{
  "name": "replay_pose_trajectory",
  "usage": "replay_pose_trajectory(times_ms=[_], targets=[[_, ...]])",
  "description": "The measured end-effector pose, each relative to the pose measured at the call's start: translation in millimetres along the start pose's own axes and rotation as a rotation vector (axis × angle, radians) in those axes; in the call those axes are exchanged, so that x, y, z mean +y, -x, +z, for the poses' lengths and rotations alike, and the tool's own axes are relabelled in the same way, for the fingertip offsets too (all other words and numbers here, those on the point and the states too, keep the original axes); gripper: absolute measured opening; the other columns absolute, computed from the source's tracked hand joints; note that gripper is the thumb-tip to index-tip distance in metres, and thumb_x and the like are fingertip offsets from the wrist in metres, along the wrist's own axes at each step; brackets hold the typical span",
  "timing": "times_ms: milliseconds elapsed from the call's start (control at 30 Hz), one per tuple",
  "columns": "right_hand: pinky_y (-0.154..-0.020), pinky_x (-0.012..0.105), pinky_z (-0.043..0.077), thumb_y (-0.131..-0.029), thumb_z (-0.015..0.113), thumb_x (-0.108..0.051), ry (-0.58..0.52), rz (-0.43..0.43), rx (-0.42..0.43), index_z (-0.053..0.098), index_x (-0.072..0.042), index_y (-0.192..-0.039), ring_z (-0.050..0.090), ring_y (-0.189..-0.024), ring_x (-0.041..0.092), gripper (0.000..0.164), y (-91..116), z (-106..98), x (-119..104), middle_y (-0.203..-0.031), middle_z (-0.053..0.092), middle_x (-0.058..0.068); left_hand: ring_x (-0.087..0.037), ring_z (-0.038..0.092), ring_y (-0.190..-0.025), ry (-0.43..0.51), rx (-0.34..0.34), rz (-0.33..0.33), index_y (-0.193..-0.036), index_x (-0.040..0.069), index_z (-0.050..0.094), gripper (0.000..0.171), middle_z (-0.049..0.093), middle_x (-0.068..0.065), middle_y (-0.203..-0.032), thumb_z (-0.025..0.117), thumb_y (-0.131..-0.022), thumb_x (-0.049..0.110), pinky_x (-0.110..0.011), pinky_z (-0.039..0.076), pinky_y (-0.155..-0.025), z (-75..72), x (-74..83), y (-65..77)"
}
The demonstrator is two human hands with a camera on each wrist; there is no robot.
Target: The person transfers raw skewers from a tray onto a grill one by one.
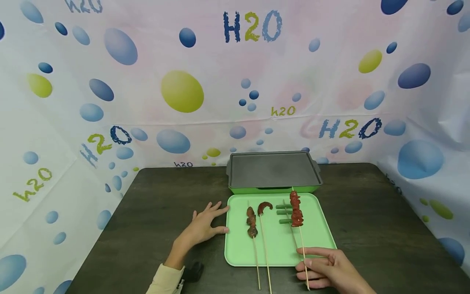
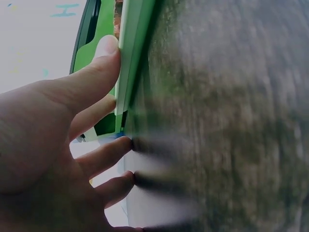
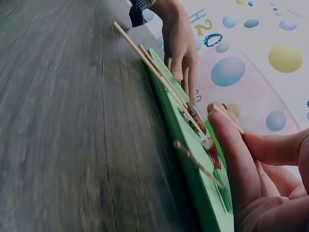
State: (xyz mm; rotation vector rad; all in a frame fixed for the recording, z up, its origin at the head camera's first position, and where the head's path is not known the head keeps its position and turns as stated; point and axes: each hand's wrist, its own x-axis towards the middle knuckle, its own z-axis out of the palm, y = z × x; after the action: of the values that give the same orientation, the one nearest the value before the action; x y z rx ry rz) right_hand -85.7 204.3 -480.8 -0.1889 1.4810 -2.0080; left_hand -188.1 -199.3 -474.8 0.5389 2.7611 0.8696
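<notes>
Head view shows a gray pan behind a green tray on the dark tabletop. A brown skewer and a curly skewer lie on the tray. The red skewer is over it, hiding part of a green skewer. The right hand pinches the red one low down; the left hand, fingers spread, touches the tray's left edge.

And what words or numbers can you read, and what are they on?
On the white backdrop with blue and yellow-green ovals:
"H2O", top centre
"H2O", lower right
"H2O", lower left
"h2O", top left
"h2O", far left
"h2O", green, centre
"h2O", small, above the dark wood-grain table
Too small to read: dark marks, lower right edge
Blurred: left wrist view's lettering
</notes>
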Motion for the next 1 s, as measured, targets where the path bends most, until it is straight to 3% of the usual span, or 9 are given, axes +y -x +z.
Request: replay_pose_trajectory(times_ms=[167, 400, 600, 1000], targets=[[-0.079, 0.041, 0.061, -0.105, 0.059, -0.01, 0.065, -0.02, 0.026, 0.054, 0.009, -0.144, 0.076, -0.099, 0.027, 0.043, -11.1, 12.6, -1.1, -0.112, 0.073, 0.024, -0.047, 0.018, -0.152, 0.011, 0.023, -0.021, -0.154, 0.021, 0.051, 0.074, 0.034, -0.017, -0.164, 0.08, -0.088, 0.037, -0.085, 0.004, -0.106, 0.1, -2.7, 5.0], [-0.077, 0.04, 0.062, -0.105, 0.06, -0.012, 0.127, -0.043, 0.046, 0.048, 0.013, -0.145, 0.075, -0.099, 0.029, 0.049, -20.9, 24.9, -6.9, -0.111, 0.074, 0.022, -0.046, 0.017, -0.153, -0.002, 0.007, 0.003, -0.156, 0.022, 0.048, 0.074, 0.032, -0.017, -0.165, 0.076, -0.09, 0.041, -0.084, 0.004, -0.107, 4.1, -1.2, -0.9], [-0.078, 0.041, 0.062, -0.104, 0.062, -0.014, 0.137, -0.037, 0.077, 0.047, 0.014, -0.146, 0.075, -0.099, 0.031, 0.053, -36.2, 34.7, -12.8, -0.109, 0.074, 0.018, -0.046, 0.017, -0.153, 0.004, 0.01, 0.001, -0.156, 0.022, 0.048, 0.075, 0.032, -0.017, -0.165, 0.077, -0.09, 0.04, -0.084, 0.003, -0.107, 5.3, -0.7, -1.0], [-0.078, 0.041, 0.062, -0.104, 0.061, -0.012, 0.153, -0.076, 0.084, 0.049, 0.012, -0.146, 0.076, -0.097, 0.03, 0.05, -77.0, 50.2, -31.3, -0.111, 0.074, 0.022, -0.046, 0.017, -0.153, 0.019, 0.023, 0.007, -0.156, 0.022, 0.048, 0.075, 0.032, -0.017, -0.164, 0.077, -0.089, 0.04, -0.084, 0.002, -0.107, 7.0, -3.0, 0.1]])
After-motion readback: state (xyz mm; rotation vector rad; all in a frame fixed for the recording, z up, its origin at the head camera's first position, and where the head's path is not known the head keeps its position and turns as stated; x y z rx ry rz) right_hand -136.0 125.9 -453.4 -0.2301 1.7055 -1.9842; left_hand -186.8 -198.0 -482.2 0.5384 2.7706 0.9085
